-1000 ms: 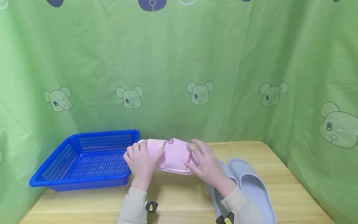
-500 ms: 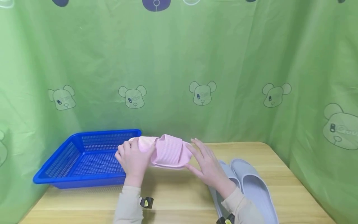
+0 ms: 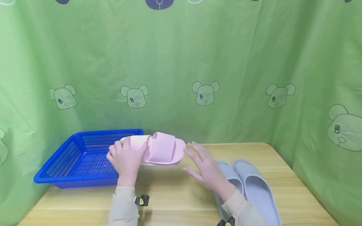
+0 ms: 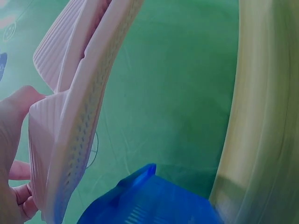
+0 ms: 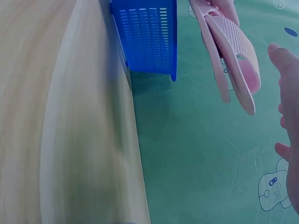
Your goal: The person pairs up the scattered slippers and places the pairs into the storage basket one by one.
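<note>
My left hand [image 3: 124, 161] grips a pair of pink slippers [image 3: 161, 149] with ribbed crossed straps, held together above the table. Its thumb lies over a strap at their left end, which overlaps the front right corner of the blue basket [image 3: 76, 181]. In the left wrist view the slippers [image 4: 74, 107] stand on edge, sole towards the camera. My right hand [image 3: 207, 171] is beside their right end, fingers spread and fairly straight. The right wrist view shows a gap between that hand [image 5: 290, 93] and the slippers [image 5: 236, 51].
At the right of the wooden table [image 3: 175, 197] lies a pair of grey slippers [image 3: 249, 168], partly behind my right forearm. The basket is a shallow mesh one at the left. A green curtain [image 3: 169, 62] with bear prints encloses the back and sides.
The pink slippers have moved left and slightly up with my left hand, towards the basket. My right hand has come off their right end and shifted a little left.
</note>
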Action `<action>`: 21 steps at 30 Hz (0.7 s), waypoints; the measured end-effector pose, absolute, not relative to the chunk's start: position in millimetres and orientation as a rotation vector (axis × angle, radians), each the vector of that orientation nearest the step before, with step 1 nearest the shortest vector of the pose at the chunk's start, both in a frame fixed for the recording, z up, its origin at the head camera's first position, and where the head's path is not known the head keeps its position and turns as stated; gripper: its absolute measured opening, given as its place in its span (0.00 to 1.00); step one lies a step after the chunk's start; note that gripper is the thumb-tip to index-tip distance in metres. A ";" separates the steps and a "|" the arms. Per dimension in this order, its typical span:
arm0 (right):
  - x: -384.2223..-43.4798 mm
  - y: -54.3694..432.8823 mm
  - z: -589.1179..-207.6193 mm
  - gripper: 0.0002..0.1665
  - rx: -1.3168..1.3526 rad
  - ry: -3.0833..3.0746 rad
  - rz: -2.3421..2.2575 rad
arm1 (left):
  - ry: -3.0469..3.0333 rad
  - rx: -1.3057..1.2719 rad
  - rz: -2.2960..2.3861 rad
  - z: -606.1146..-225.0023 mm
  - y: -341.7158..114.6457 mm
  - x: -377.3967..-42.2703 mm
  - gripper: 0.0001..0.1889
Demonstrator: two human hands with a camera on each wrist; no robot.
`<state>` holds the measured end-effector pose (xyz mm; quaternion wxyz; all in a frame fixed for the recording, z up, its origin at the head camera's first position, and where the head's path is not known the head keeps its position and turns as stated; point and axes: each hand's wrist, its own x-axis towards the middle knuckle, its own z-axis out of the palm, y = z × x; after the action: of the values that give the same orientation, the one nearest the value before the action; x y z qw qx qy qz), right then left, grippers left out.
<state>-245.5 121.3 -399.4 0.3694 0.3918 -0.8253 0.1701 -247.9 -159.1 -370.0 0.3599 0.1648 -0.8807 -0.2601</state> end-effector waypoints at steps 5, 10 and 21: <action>-245.5 116.4 -401.3 0.37 1.048 -2.084 0.426 | -2.263 0.446 -0.684 -366.0 -167.9 -245.8 0.44; -245.0 113.2 -403.9 0.36 1.073 -2.055 0.410 | -2.238 0.443 -0.671 -361.2 -176.1 -246.4 0.44; -242.7 98.5 -411.4 0.33 1.180 -1.956 0.342 | -2.248 0.474 -0.619 -349.8 -194.9 -246.6 0.44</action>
<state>-242.7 98.5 -411.4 0.4040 0.4675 -0.7745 0.1355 -246.6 -194.9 -349.8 0.3720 0.1847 -0.8770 -0.2415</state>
